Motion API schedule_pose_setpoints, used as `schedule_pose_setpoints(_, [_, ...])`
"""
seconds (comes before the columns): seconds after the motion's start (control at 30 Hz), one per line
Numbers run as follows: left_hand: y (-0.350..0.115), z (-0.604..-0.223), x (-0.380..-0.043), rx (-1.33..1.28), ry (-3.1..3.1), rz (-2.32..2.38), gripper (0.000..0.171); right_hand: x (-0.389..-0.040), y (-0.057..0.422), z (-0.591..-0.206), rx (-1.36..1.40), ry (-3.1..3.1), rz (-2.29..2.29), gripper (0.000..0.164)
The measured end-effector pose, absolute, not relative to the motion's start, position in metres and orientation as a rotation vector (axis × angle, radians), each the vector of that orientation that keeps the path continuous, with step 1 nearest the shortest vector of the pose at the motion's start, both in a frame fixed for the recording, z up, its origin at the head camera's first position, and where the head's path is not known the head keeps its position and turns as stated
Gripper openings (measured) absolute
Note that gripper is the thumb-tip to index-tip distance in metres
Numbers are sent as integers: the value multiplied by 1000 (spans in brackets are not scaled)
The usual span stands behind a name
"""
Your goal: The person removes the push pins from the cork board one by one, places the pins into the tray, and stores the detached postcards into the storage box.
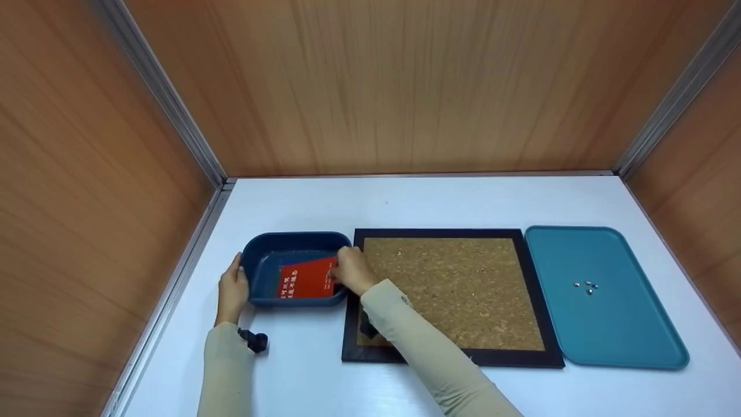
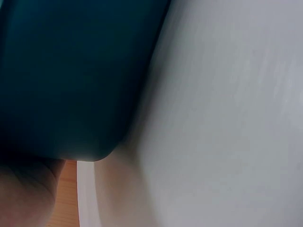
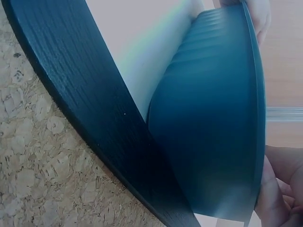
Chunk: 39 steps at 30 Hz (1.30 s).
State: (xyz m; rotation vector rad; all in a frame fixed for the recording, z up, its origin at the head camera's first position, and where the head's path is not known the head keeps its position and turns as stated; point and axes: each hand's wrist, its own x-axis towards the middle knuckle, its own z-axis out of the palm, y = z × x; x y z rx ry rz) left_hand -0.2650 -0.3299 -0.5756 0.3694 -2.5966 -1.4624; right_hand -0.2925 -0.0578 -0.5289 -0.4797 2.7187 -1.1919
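Note:
A dark blue plastic basin [image 1: 263,302] sits at the left of the white table. My left hand [image 1: 233,291] holds its left side, the thumb by the rim; in the left wrist view the basin's wall [image 2: 80,85] fills the upper left. Inside the basin lies a red card with white characters [image 1: 305,279], slightly tilted. My right hand [image 1: 354,270] reaches over the basin's right rim and pinches the card's right edge. In the right wrist view its curled fingers [image 3: 270,196] show past the rim, while the card is hidden there.
A cork board with a dark frame [image 1: 451,292] lies right of the basin, under my right forearm. Beyond it is a teal tray [image 1: 625,324] with several small shiny pieces [image 1: 589,285]. Wood-patterned panels [image 1: 428,87] wall the table at the back and sides.

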Motion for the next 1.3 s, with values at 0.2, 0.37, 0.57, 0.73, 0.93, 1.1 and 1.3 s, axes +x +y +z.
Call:
schedule_pose_setpoints(0.2, [-330,-576,-265,367,-2601,-1430,47,-294,-56,-530,-549,2825,-1087,55])
schedule_pose_setpoints(0.37, [-330,-575,-266,374,-2605,-1427,47,-296,-57,-532,-494,2793,-1128,27])
schedule_pose_setpoints(0.57, [-326,-573,-271,387,-2656,-1440,48,-298,-53,-533,-421,2700,-1263,21])
schedule_pose_setpoints(0.73, [-325,-568,-275,366,-2718,-1398,49,-301,-47,-534,-383,2527,-1485,20])
schedule_pose_setpoints(0.93, [-326,-562,-276,345,-2820,-1269,50,-305,-35,-537,-366,2172,-1748,25])
schedule_pose_setpoints(1.1, [-325,-553,-275,334,-2965,-1035,53,-308,-17,-528,-352,2013,-1765,31])
schedule_pose_setpoints(1.3, [-314,-540,-277,328,-3054,-776,59,-310,13,-513,-512,2159,-1637,39])
